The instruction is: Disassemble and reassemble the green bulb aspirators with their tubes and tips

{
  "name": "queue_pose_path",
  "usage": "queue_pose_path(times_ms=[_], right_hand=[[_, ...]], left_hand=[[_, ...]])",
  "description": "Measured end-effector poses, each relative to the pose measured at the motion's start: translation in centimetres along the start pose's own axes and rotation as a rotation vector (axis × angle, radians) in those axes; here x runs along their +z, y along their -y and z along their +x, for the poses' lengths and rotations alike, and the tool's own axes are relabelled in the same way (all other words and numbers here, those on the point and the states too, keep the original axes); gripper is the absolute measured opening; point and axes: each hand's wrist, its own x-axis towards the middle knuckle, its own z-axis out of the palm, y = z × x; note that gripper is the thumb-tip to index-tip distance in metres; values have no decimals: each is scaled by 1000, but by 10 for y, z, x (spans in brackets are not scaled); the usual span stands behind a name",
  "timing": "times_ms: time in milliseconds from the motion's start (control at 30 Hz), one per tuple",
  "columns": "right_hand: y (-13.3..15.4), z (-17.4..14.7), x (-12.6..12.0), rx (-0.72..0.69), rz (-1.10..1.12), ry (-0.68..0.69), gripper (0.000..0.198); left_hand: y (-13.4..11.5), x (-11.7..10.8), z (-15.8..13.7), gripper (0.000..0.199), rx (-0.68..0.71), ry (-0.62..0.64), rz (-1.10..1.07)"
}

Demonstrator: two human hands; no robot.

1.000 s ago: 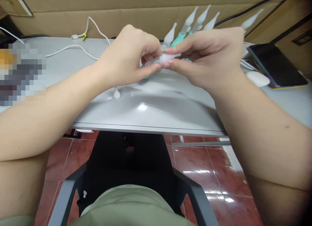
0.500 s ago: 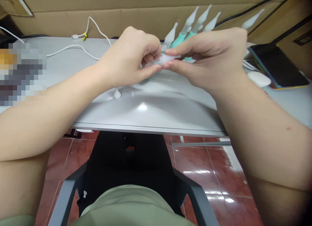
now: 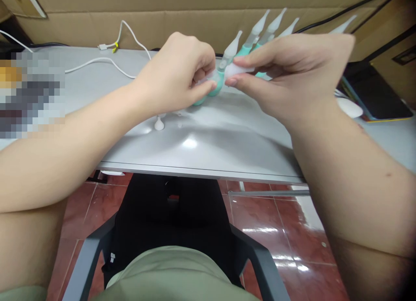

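Note:
My left hand (image 3: 182,78) is closed around the clear neck (image 3: 210,77) of a bulb nasal aspirator; most of it is hidden by my fingers, and a bit of teal bulb (image 3: 199,101) shows below them. Between the thumb and forefinger of my right hand (image 3: 286,71) is a white tapered nozzle (image 3: 235,70), its wide end facing the neck with a small gap between. Just behind, a teal aspirator with a white tip (image 3: 233,44) stands on the table, with several similar ones (image 3: 261,24) partly covered by my right hand.
On the grey table (image 3: 208,149) a small white tip (image 3: 159,124) lies near my left wrist. A white cable (image 3: 97,62) runs along the back left. To the right are a phone (image 3: 377,91) and a white rounded object (image 3: 349,107). Cardboard (image 3: 195,24) walls the back.
My right hand has moved right with the white nozzle, away from the neck in my left hand; the two parts touched or overlapped before. My left hand has stayed nearly still.

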Motion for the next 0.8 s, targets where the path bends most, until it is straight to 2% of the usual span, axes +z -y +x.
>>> queue_pose_path(times_ms=[67, 133, 267, 367, 433, 667, 800], right_hand=[[4, 0, -1, 11, 45, -26, 54], [10, 0, -1, 18, 118, 12, 46], [18, -1, -4, 90, 188, 278, 26], [21, -2, -4, 191, 192, 495, 27], [24, -3, -3, 220, 206, 569, 27], [36, -7, 16, 187, 199, 678, 13], [32, -6, 11, 204, 220, 682, 26]], left_hand=[[7, 0, 1, 13, 1, -31, -24], [15, 1, 1, 9, 29, -76, -89], [25, 2, 2, 10, 114, -101, -216], [26, 4, 1, 23, 163, -97, -271], [25, 4, 1, 31, 159, -83, -278], [28, 7, 2, 32, 190, -27, -401], [30, 8, 4, 38, 155, -5, -445]])
